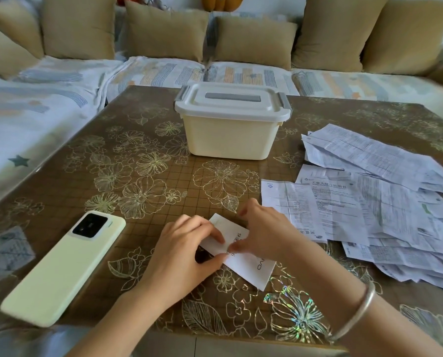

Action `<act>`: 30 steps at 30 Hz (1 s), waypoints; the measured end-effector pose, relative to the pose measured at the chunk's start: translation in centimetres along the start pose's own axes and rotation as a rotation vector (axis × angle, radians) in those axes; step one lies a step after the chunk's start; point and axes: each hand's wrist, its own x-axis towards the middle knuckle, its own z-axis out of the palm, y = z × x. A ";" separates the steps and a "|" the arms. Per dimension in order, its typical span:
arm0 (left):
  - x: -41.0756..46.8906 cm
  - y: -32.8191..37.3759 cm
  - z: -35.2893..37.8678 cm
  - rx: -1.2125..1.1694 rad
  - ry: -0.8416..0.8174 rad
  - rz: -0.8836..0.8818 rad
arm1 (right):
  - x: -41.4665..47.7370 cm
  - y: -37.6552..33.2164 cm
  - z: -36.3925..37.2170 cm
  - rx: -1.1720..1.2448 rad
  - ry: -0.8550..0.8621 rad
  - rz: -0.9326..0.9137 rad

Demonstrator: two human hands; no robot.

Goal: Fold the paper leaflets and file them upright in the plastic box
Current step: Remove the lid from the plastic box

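Presently, in the head view, the folding step is judged to be in hand: a small white leaflet (251, 264) lies flat on the surface (137, 155) near its front edge, with one end turned over. That flap is pinched by the curled fingers (210, 231) of the left hand (186, 243). The crease is gripped from the three o'clock side by the bent fingertips of the right hand (261, 228), on whose wrist a bracelet (357, 313) is worn. From the hands, the plastic box (228, 135) is seen at twelve o'clock, well apart, with its lid (230, 104) on and its side latches seemingly closed. A pile of unfolded leaflets (382, 197) is spread at two o'clock, and a phone (65, 266) lies at nine o'clock. Next, the crease would need to be pressed flat. Before any filing upright, the lid would have to be unlatched and lifted, so one hand must be freed.
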 end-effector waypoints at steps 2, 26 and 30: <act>0.6 -0.1 -0.6 -0.004 -0.050 0.020 | 0.1 0.2 -0.2 0.035 -0.030 -0.036; 25.7 -6.3 -7.4 -0.306 0.339 -0.712 | 13.6 9.5 -13.9 0.880 0.450 0.320; 25.5 -6.6 -7.9 -0.262 0.359 -0.739 | 13.9 8.9 -15.1 0.828 0.272 0.343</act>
